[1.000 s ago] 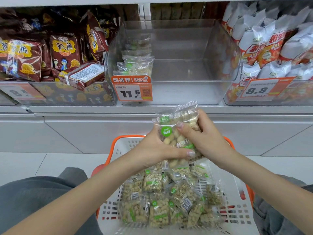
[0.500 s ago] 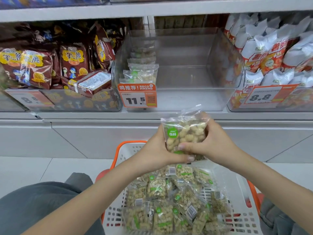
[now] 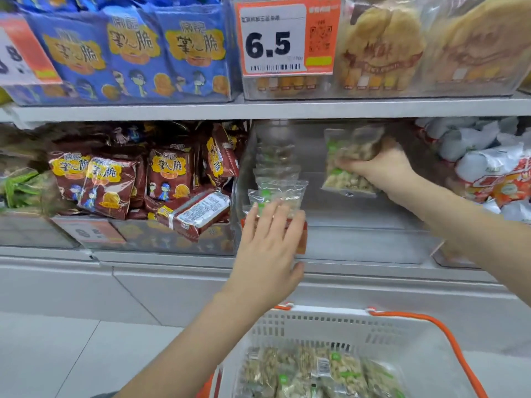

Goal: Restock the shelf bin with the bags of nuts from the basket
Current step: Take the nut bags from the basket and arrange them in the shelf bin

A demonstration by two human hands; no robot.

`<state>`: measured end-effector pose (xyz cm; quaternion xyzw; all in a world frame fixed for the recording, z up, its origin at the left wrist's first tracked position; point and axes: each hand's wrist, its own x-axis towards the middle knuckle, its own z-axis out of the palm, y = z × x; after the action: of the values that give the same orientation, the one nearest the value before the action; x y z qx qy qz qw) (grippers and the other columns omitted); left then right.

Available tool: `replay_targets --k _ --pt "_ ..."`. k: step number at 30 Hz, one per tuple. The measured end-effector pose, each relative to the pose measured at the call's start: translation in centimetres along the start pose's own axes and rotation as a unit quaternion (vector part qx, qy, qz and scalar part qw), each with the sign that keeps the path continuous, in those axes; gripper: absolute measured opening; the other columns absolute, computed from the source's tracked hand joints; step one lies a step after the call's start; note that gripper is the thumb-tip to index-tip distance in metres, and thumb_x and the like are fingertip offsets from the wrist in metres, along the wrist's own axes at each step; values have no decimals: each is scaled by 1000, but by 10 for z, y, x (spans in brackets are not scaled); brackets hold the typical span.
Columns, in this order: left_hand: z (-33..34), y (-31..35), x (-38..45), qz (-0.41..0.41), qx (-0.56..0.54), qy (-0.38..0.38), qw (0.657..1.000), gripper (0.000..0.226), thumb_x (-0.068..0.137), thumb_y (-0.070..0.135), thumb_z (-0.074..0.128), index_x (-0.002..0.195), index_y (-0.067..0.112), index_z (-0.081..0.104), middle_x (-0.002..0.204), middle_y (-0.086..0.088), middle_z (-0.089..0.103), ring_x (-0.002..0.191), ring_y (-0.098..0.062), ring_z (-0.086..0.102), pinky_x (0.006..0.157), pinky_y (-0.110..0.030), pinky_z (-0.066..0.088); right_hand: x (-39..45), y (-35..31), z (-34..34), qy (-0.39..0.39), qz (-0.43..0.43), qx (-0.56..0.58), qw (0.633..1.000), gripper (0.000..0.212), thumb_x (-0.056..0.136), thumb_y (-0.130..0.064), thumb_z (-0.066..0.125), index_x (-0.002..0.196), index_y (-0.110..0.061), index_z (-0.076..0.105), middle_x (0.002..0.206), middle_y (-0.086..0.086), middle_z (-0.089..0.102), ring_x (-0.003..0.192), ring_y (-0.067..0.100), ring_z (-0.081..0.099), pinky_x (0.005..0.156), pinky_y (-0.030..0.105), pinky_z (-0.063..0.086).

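Note:
My right hand (image 3: pixel 382 170) grips a clear bag of nuts (image 3: pixel 349 156) and holds it upright inside the clear shelf bin (image 3: pixel 359 239), over its bare middle. A row of nut bags (image 3: pixel 277 188) stands along the bin's left side. My left hand (image 3: pixel 270 239) is open, fingers straight, against the bin's front wall over the orange price tag, just below that row. The white basket (image 3: pixel 310 323) with orange handles sits low in view, and several more nut bags (image 3: pixel 319 374) lie in it.
Brown snack packs (image 3: pixel 163 173) fill the bin to the left. White and red bags (image 3: pixel 488 168) fill the bin to the right. The shelf above carries blue snack packs (image 3: pixel 129 50), a 6.5 price tag (image 3: pixel 284 38) and round pastries (image 3: pixel 382 44).
My right hand has lifted the nut bag from above the basket up into the shelf bin. My left hand let go of it and went to the bin's front. The view tilted upward.

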<state>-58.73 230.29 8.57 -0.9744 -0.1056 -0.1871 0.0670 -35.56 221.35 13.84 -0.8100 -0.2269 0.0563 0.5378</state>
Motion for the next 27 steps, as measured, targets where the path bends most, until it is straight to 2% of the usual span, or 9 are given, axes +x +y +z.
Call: replay_targets --k 4,8,12,13,16,19,23,25,27 --pt "14 -9 9 -15 5 -6 1000 82 56 39 78 130 13 52 126 -14 56 126 -35 47 110 -51 24 58 24 39 -31 31 11 999 84 50 -44 89 119 -7 57 110 2 65 98 18 65 85 31 54" --pt "19 -13 10 -17 6 3 1000 83 55 34 80 131 14 51 126 -14 55 124 -36 47 108 -49 22 95 54 66 -75 17 46 996 87 53 -35 91 126 -5 53 113 5 68 83 2 68 78 26 58" --pt "23 -12 14 -12 16 8 1000 77 56 29 76 129 15 52 124 -14 57 120 -35 50 103 -48 27 103 67 84 -94 -43 -38 994 118 41 -77 76 134 -10 45 124 6 61 116 25 58 101 33 41" --pt "23 -11 15 -17 18 7 1000 76 56 28 75 128 15 52 123 -15 57 119 -35 51 101 -49 28 101 66 85 -89 -48 -85 991 118 49 -77 73 140 -12 37 130 12 56 122 31 53 104 35 38" --pt "22 -7 16 -28 19 5 999 76 53 26 75 125 16 52 118 -16 57 115 -36 52 98 -51 29 103 75 88 -58 -11 -147 987 108 76 -49 73 148 -5 5 138 20 45 128 35 44 99 34 37" --pt "20 -7 14 -29 23 6 999 78 52 23 77 125 16 51 116 -15 58 114 -35 53 98 -50 30 110 79 87 -47 -30 -113 992 110 68 -49 80 144 -7 14 120 12 56 109 28 56 85 30 43" --pt "19 -8 12 -28 27 4 999 79 52 21 77 127 16 51 116 -13 57 114 -35 52 98 -49 32 113 83 82 -3 -81 -137 987 81 72 -24 82 131 1 33 90 2 55 89 22 51 69 22 30" --pt "18 -8 12 -29 24 3 999 79 53 21 77 127 16 52 115 -13 57 114 -35 52 97 -49 34 109 81 80 -3 -76 -137 988 71 73 -21 82 122 -9 32 78 -13 42 80 16 46 59 19 29" --pt "18 -8 12 -28 24 2 999 78 53 21 77 127 16 52 115 -13 58 113 -35 52 96 -49 36 108 79 79 -9 -54 -115 992 70 73 -21 81 114 -14 25 77 -16 35 81 15 45 59 17 30"
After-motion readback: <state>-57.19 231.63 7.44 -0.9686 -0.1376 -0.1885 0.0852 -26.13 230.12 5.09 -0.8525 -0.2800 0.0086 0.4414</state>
